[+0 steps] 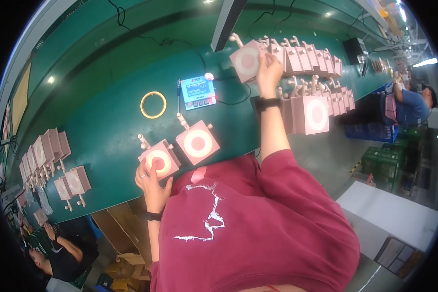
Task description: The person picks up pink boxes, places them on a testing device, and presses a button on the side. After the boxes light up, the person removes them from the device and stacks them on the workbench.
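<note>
My left hand grips the near edge of a pink square unit with a glowing round face, resting on the green bench. A second glowing pink unit lies just right of it. My right hand reaches far out and holds another pink unit, the front one of a long row of the same units. A second row stands nearer, right of my forearm.
A small blue meter with a screen and a yellow ring lie mid-bench. More pink units stand at the left. Other people work at the lower left and far right. Cardboard sits below the bench.
</note>
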`<action>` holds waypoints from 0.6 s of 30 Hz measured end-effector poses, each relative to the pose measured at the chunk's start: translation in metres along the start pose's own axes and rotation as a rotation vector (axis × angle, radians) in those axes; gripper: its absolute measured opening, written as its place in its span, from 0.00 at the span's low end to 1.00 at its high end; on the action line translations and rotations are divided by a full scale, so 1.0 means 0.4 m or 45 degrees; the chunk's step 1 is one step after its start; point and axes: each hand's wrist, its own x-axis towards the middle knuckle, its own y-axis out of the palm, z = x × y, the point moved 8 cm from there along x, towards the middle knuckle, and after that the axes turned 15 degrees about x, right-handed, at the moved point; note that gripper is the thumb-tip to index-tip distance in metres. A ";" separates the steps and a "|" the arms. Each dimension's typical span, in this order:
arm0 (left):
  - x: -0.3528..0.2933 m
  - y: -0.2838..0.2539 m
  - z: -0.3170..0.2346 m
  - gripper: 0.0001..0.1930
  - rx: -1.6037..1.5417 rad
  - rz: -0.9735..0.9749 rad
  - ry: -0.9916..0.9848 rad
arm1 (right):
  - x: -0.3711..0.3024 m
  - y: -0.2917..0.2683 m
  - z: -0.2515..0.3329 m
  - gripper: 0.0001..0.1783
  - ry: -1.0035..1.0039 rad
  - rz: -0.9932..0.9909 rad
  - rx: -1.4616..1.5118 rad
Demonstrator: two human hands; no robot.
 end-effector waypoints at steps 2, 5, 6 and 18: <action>0.001 0.006 -0.010 0.39 -0.016 0.015 0.001 | 0.001 0.044 -0.061 0.24 0.301 0.149 0.380; 0.011 0.016 -0.017 0.38 -0.043 0.033 0.010 | -0.001 0.113 -0.186 0.23 0.496 0.218 0.576; 0.008 0.023 -0.018 0.38 -0.026 0.040 0.036 | -0.011 0.135 -0.217 0.23 0.591 0.260 0.673; 0.100 0.098 -0.105 0.42 -0.218 0.134 0.279 | 0.033 0.097 -0.369 0.21 0.709 -0.114 0.848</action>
